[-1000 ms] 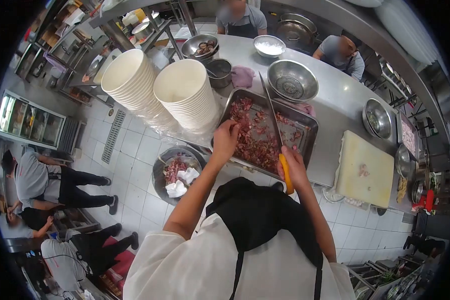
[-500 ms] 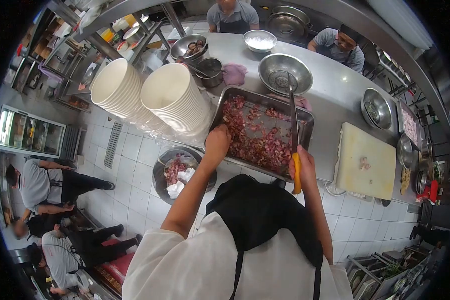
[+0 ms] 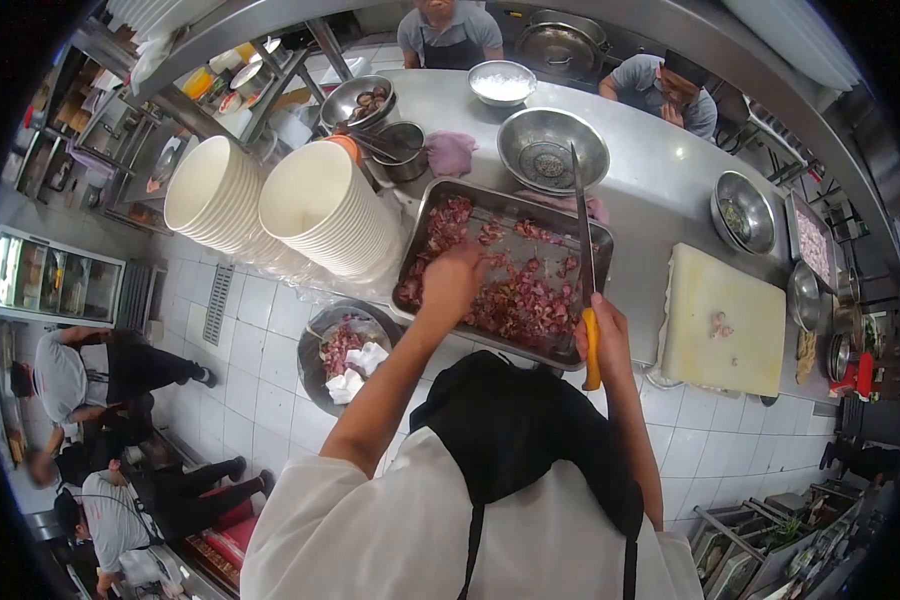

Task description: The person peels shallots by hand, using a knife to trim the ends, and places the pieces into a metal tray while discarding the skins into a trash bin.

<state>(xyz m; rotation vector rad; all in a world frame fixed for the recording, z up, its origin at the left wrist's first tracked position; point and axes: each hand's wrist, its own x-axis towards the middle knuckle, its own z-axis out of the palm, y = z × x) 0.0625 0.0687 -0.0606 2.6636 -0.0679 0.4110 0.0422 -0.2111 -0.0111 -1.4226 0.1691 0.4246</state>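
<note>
A steel tray [image 3: 417, 233] full of red meat pieces [image 3: 515, 300] sits on the steel counter in front of me. My left hand [image 3: 454, 279] reaches into the tray's middle and rests on the meat; whether it grips a piece is hidden. My right hand [image 3: 604, 330] is closed on the yellow handle of a long knife [image 3: 582, 250], whose blade points away from me across the tray's right side.
Two tall stacks of white bowls [image 3: 315, 205] lie left of the tray. Steel bowls [image 3: 553, 148] stand behind it, a white cutting board [image 3: 722, 320] to the right. A basin of scraps [image 3: 345, 350] sits on the floor. People work across the counter and at lower left.
My left hand has slid from the tray's near left rim further in over the meat. The knife blade swung from leaning left to nearly straight away from me.
</note>
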